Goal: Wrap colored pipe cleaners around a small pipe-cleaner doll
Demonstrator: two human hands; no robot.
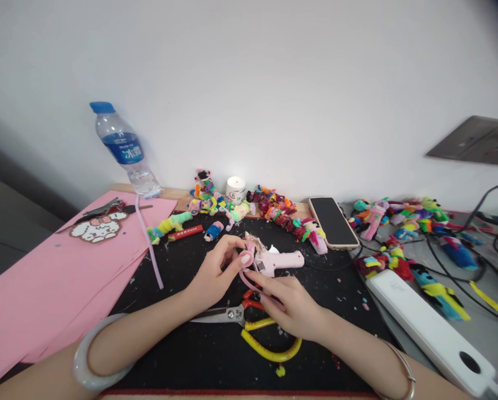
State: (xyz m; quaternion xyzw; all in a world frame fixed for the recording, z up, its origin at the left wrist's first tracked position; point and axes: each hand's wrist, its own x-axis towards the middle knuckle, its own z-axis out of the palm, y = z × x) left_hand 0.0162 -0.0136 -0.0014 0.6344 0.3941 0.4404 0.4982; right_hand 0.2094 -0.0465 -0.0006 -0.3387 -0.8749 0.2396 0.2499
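Left hand — fingers curled, thumb and forefinger pressed together in a grip on a small pink coil of fuzzy wire, held just above the black mat at the middle of the table. Right hand — fingers loosely bent, pinching the free tail of the same pink wire, which loops down from the coil under the fingertips. Pink glue gun — lying flat on the mat just behind the coil, nozzle toward the hands. Scissors with red and yellow handles — flat on the mat, partly under the right hand. Pale bangle on the left wrist; thin metal bangle on the right. Pink paper sheets — stacked at the left, carrying a white bead figure and a loose pale pink wire that lies across their edge. Water bottle with blue cap — standing at the wall behind the sheets. Small white jar — at the wall, among a row of bright fuzzy-wire figures. Phone — face up, right of the figures. White power strip — at the right edge of the mat, near more figures and dark cables.
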